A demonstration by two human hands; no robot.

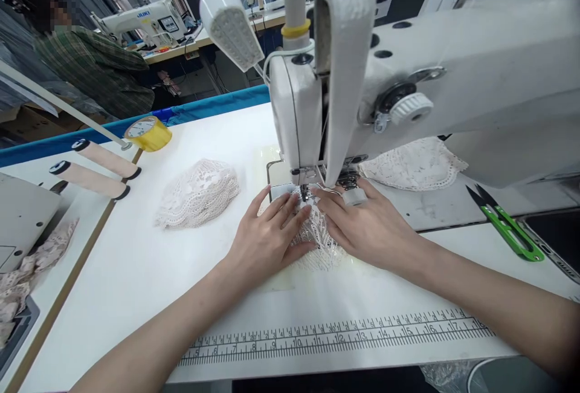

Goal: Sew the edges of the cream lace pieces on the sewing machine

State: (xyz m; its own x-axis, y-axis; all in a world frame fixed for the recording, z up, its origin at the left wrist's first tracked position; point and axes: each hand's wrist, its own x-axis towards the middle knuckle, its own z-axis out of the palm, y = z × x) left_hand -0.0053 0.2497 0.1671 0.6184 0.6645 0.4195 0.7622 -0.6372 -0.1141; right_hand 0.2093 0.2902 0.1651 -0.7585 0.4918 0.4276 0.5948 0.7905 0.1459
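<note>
A white sewing machine (408, 78) stands over the white table (136, 260). Under its needle and presser foot (306, 190) lies a small piece of white lace (315, 236). My left hand (267, 236) lies flat on the lace's left side, fingers stretched toward the needle. My right hand (362, 224) presses flat on the lace's right side, with a white band on one finger, fingertips close to the presser foot. Neither hand grips anything.
A pile of lace pieces (197, 193) lies left of the hands; another lace piece (414, 163) sits behind the machine arm. Green thread snips (507, 224) lie at right. Yellow tape roll (147, 133), two rollers (106, 160), printed ruler (339, 335). Another person (86, 60) sits far left.
</note>
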